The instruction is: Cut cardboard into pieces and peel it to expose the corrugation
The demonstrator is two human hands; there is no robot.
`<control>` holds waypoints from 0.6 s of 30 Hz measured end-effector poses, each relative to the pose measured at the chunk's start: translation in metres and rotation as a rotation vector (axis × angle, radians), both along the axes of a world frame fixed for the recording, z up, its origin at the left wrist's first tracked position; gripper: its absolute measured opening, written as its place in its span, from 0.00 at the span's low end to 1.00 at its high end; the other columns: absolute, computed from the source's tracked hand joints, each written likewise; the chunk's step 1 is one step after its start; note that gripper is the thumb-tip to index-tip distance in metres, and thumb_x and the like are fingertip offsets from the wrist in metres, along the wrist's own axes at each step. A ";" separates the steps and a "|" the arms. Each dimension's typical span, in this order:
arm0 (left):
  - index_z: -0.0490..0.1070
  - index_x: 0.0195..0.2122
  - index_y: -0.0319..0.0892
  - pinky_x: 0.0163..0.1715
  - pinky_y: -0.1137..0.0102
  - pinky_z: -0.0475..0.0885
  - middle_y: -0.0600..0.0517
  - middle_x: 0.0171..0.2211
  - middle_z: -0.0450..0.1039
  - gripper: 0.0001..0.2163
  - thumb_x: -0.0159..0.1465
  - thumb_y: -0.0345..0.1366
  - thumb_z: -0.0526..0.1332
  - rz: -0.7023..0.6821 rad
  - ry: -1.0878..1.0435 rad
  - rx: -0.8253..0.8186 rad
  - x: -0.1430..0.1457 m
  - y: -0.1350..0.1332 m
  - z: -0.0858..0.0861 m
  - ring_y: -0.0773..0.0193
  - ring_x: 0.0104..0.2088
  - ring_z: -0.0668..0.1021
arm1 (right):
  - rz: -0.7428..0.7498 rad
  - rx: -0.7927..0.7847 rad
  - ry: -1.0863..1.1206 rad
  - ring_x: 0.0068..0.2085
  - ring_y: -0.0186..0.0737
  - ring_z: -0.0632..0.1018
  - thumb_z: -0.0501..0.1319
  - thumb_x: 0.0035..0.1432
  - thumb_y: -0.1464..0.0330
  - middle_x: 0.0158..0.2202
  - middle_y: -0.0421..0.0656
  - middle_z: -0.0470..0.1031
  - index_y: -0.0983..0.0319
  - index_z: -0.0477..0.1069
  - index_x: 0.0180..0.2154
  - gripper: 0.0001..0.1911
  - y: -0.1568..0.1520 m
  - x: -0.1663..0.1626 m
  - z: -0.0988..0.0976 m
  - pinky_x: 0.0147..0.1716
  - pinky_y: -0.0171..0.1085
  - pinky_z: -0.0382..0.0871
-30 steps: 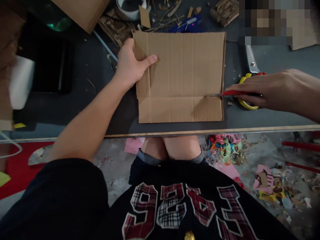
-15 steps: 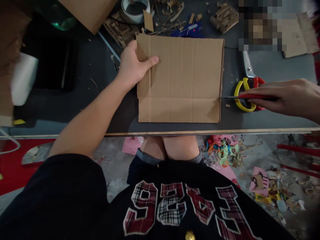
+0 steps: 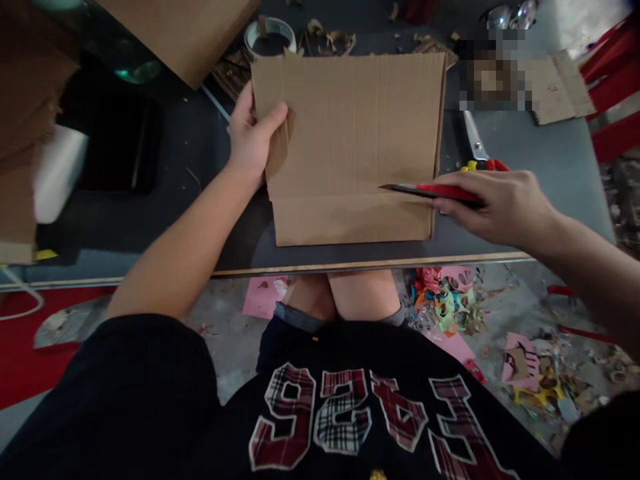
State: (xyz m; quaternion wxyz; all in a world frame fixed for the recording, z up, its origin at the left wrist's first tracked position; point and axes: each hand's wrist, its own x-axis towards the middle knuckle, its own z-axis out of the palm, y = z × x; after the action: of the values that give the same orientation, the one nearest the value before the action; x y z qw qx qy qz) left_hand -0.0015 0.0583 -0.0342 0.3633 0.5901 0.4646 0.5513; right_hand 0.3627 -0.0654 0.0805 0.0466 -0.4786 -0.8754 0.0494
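The widest thing I see is the dark table (image 3: 560, 180), its pale front edge running across just beyond the person's knees. The cardboard sheet (image 3: 345, 127) is at the middle of it, its lower edge near that front edge, with only a narrow strip of tabletop between them. A crease crosses the sheet near its lower edge. At upper left I have a brown cardboard panel (image 3: 180, 37), its corner near the sheet's upper-left side; a black object (image 3: 113, 147) lies farther left, so there is a band of table beside the left forearm.

The right hand (image 3: 500, 200) is just off the sheet's right edge, fingers closed round a red-handled tool (image 3: 453, 193). Its dark point reaches in over the sheet, close to the crease; I cannot tell whether it touches. The left hand (image 3: 255, 137) grips the sheet's left edge, thumb flat on top, the other fingers mostly hidden behind.

My tight side is the right: scissors (image 3: 474, 137) lie just beyond the hand, their handles partly hidden by it. A white tape roll (image 3: 291, 41) sits near the sheet's upper-left corner.
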 end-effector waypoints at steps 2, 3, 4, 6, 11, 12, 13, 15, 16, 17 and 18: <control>0.68 0.50 0.65 0.63 0.48 0.67 0.63 0.54 0.77 0.29 0.49 0.67 0.63 0.003 0.028 -0.013 -0.002 0.002 -0.003 0.50 0.59 0.75 | 0.039 0.000 -0.010 0.48 0.46 0.82 0.49 0.71 0.53 0.51 0.43 0.83 0.52 0.76 0.57 0.24 0.006 -0.023 -0.002 0.38 0.41 0.70; 0.67 0.50 0.65 0.64 0.47 0.66 0.63 0.54 0.77 0.29 0.50 0.67 0.62 0.003 0.045 -0.026 -0.002 0.003 -0.004 0.50 0.59 0.75 | 0.069 -0.006 -0.013 0.49 0.45 0.81 0.48 0.71 0.54 0.52 0.43 0.82 0.52 0.76 0.58 0.24 0.010 -0.033 -0.004 0.38 0.40 0.70; 0.66 0.51 0.65 0.64 0.46 0.65 0.63 0.54 0.77 0.30 0.49 0.68 0.61 0.004 0.058 -0.039 -0.002 0.003 -0.004 0.49 0.59 0.75 | 0.103 -0.011 -0.014 0.50 0.45 0.81 0.48 0.72 0.54 0.53 0.43 0.81 0.52 0.75 0.58 0.24 0.015 -0.043 -0.005 0.38 0.40 0.69; 0.65 0.52 0.65 0.64 0.45 0.65 0.63 0.55 0.77 0.31 0.48 0.68 0.60 0.005 0.065 -0.068 0.000 0.002 -0.003 0.50 0.59 0.75 | 0.175 -0.031 -0.019 0.51 0.44 0.80 0.48 0.72 0.56 0.53 0.43 0.81 0.54 0.75 0.59 0.24 0.022 -0.063 -0.006 0.37 0.38 0.66; 0.62 0.49 0.64 0.65 0.48 0.66 0.64 0.55 0.77 0.31 0.45 0.65 0.63 -0.031 0.036 -0.117 0.003 -0.002 0.005 0.53 0.58 0.76 | 0.250 -0.048 -0.099 0.47 0.43 0.79 0.49 0.71 0.60 0.53 0.42 0.81 0.52 0.76 0.58 0.22 0.029 -0.108 -0.003 0.34 0.37 0.61; 0.61 0.49 0.63 0.65 0.48 0.67 0.63 0.55 0.77 0.32 0.44 0.66 0.63 -0.046 0.054 -0.123 0.003 -0.003 0.007 0.54 0.58 0.76 | 0.257 -0.057 -0.119 0.46 0.43 0.79 0.49 0.71 0.60 0.53 0.42 0.81 0.51 0.76 0.58 0.22 0.029 -0.114 -0.002 0.34 0.37 0.60; 0.60 0.49 0.62 0.65 0.48 0.67 0.62 0.55 0.76 0.34 0.43 0.66 0.63 -0.060 0.076 -0.130 0.003 -0.003 0.008 0.54 0.58 0.76 | 0.258 -0.068 -0.140 0.46 0.43 0.79 0.49 0.71 0.60 0.54 0.42 0.80 0.51 0.76 0.58 0.22 0.028 -0.119 -0.001 0.34 0.37 0.60; 0.57 0.49 0.60 0.65 0.49 0.67 0.60 0.56 0.75 0.37 0.40 0.66 0.66 -0.088 0.100 -0.144 0.004 -0.005 0.008 0.55 0.58 0.75 | 0.250 -0.089 -0.176 0.47 0.45 0.78 0.49 0.71 0.60 0.55 0.43 0.79 0.51 0.75 0.58 0.22 0.028 -0.125 0.001 0.35 0.38 0.61; 0.57 0.48 0.59 0.64 0.49 0.68 0.59 0.56 0.75 0.38 0.39 0.66 0.68 -0.098 0.093 -0.151 0.004 -0.005 0.008 0.55 0.58 0.75 | 0.241 -0.096 -0.193 0.47 0.45 0.78 0.49 0.71 0.60 0.55 0.43 0.79 0.52 0.75 0.58 0.22 0.027 -0.127 0.001 0.35 0.39 0.61; 0.56 0.47 0.58 0.64 0.50 0.68 0.59 0.55 0.75 0.39 0.38 0.65 0.69 -0.104 0.075 -0.157 0.004 -0.005 0.008 0.56 0.58 0.75 | 0.229 -0.102 -0.210 0.47 0.45 0.78 0.49 0.71 0.60 0.55 0.43 0.79 0.52 0.75 0.58 0.22 0.026 -0.129 0.002 0.35 0.39 0.62; 0.55 0.46 0.58 0.64 0.50 0.68 0.59 0.54 0.76 0.39 0.37 0.64 0.71 -0.103 0.050 -0.159 0.005 -0.006 0.007 0.56 0.57 0.76 | 0.214 -0.106 -0.230 0.47 0.45 0.79 0.49 0.72 0.60 0.54 0.43 0.79 0.53 0.76 0.58 0.22 0.024 -0.130 0.003 0.35 0.39 0.62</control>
State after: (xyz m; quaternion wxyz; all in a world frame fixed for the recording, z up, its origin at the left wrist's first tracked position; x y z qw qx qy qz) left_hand 0.0032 0.0527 -0.0269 0.4251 0.5962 0.4847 0.4784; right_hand 0.2323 -0.0412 0.0832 -0.0849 -0.3868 -0.9171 0.0451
